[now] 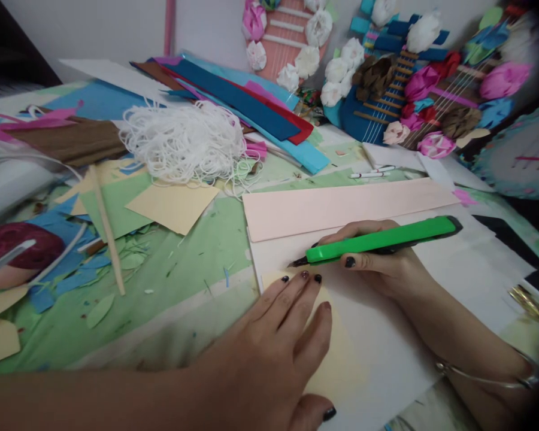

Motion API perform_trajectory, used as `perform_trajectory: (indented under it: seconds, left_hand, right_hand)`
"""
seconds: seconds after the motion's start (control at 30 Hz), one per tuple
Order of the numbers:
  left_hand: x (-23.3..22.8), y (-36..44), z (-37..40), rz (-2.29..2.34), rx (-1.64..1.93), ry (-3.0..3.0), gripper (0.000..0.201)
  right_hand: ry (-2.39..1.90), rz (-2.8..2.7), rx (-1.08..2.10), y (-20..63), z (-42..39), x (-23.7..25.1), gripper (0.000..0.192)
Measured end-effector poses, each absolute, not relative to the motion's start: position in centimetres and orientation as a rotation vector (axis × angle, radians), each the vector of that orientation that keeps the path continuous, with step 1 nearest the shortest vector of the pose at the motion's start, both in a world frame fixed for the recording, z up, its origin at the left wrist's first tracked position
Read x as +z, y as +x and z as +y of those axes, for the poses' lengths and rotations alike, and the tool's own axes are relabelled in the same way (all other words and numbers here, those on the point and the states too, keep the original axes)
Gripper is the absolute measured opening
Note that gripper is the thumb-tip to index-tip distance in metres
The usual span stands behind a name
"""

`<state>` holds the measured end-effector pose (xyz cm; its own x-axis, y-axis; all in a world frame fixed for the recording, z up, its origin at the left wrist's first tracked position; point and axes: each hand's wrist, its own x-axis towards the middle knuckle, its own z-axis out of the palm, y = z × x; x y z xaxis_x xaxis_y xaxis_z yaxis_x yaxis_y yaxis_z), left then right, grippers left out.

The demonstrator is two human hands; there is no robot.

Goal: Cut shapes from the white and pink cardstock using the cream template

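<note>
Right hand (388,272): fingers pinch a green cutter (386,239), thumb on the near side, blade angled down to the left. Tip lies just ahead of the left hand's fingertips, near the upper edge of a cream paper (341,353); cannot tell whether it touches. Left hand (269,341): laid over the cream paper, three fingers close together, index finger slightly apart, thumb spread wide. Cream paper rests on a white sheet (386,377). Pale pink strip (350,206) just beyond, lying across the sheet's far side. Counter (206,245) under a green-patterned cover; tangled white string (184,140) and a wooden stick (108,233) to the left. Flower-trimmed blue guitar shape (368,117) stands behind.
</note>
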<state>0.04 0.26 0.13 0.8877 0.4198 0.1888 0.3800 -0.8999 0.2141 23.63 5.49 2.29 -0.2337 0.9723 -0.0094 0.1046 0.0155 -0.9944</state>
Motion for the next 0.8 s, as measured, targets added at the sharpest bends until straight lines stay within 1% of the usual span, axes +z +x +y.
perform_trajectory:
  seconds: [0.33,0.8]
  left_hand:
    - [0.13,0.24,0.39,0.614,0.376,2.907,0.069]
    - [0.14,0.37,0.34,0.642,0.351,2.898,0.067]
  right_hand:
    - [-1.139,-1.553,1.328,23.93,5.45,1.99,0.024]
    - [-1.134,-1.563,1.346,23.6,5.54,2.44,0.022]
